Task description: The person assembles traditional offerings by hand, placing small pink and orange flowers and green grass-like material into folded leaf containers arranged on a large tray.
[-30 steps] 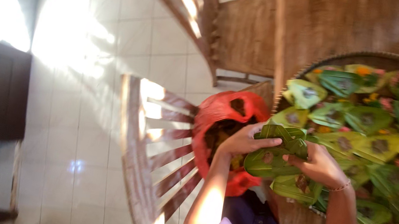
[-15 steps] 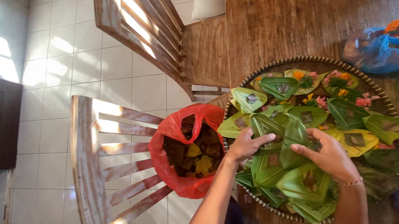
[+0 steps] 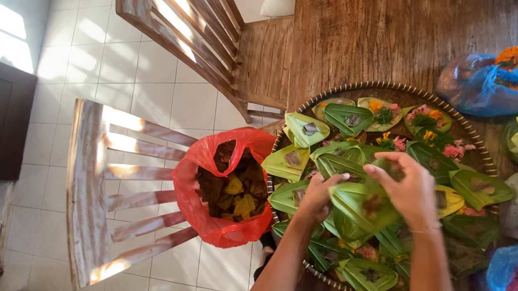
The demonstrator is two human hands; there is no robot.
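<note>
Both hands, left hand (image 3: pixel 319 194) and right hand (image 3: pixel 406 188), are gripping a folded green leaf cup (image 3: pixel 361 208) over the round woven tray (image 3: pixel 352 89)

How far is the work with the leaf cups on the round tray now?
Done: a few leaf cups at the far rim of the woven tray hold flowers. In hand: left hand and right hand hold one green cup. Left: many cups hold only a dark bit.
</note>
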